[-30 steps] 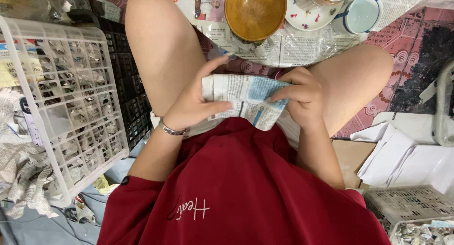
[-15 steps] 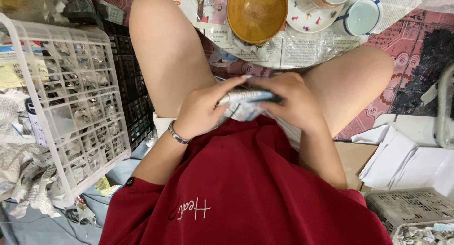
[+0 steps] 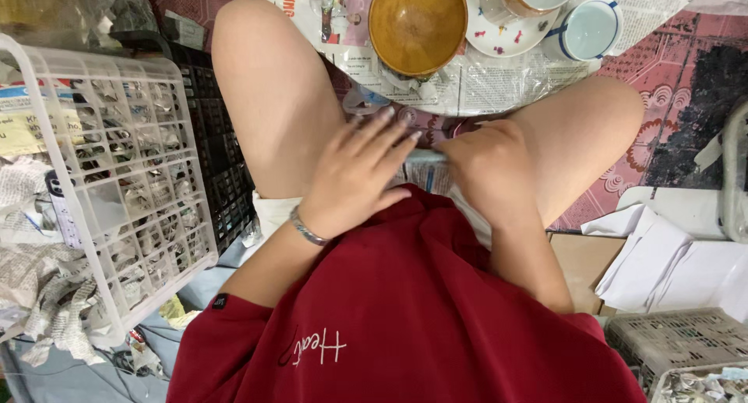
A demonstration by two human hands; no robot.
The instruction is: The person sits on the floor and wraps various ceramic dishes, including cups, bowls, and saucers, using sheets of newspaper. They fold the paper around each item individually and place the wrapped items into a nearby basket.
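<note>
Both hands clasp a folded newspaper bundle in the lap.
Left hand (image 3: pixel 354 177) and right hand (image 3: pixel 487 169) grip the newspaper bundle (image 3: pixel 425 158), mostly hiding it; brown bowl (image 3: pixel 417 21) and white crate (image 3: pixel 117 161) sit nearby.

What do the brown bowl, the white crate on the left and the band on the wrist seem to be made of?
The bowl looks like glazed ceramic: its amber-brown inside is glossy, with a thick rim. The crate looks like moulded plastic: a white, matt, even grid of thin bars. The band on the left wrist seems to be silvery metal with small bright glints, though it is too small to be sure.
</note>
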